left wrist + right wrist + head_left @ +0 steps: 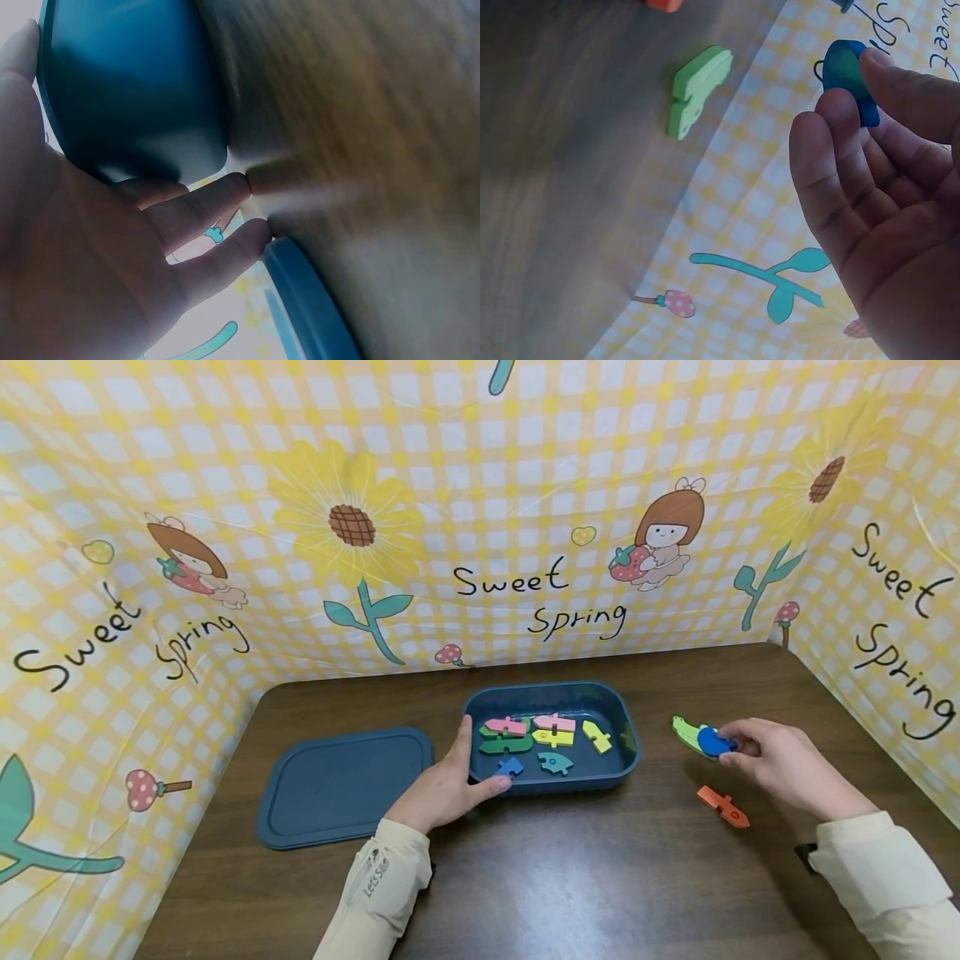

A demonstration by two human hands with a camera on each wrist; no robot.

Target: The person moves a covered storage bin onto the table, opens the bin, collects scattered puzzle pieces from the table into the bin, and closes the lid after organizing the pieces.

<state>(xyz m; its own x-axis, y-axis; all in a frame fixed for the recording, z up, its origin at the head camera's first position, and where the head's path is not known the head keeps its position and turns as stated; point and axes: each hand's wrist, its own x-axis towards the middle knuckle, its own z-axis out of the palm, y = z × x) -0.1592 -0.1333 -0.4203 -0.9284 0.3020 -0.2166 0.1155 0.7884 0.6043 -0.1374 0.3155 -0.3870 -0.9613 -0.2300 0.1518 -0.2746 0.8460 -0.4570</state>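
My left hand [442,785] holds the near-left corner of a dark blue plastic box [555,783], thumb on its front rim and fingers along its left end. In the left wrist view, two fingertips [251,232] extend past the box [142,90]. Inside lie several puzzle pieces, among them a pink piece [507,727], a yellow piece [597,737] and a teal piece [556,763]. My right hand [780,764] pinches a round blue puzzle piece [844,71] between thumb and fingertips. Below it, a light green piece [697,86] lies on the table, apart from it.
An orange puzzle piece [723,807] lies on the brown table [570,885] nearer me than the green one. Left of the box, the dark blue lid [345,785] lies flat. A checked yellow cloth [480,510] walls the table's back and sides.
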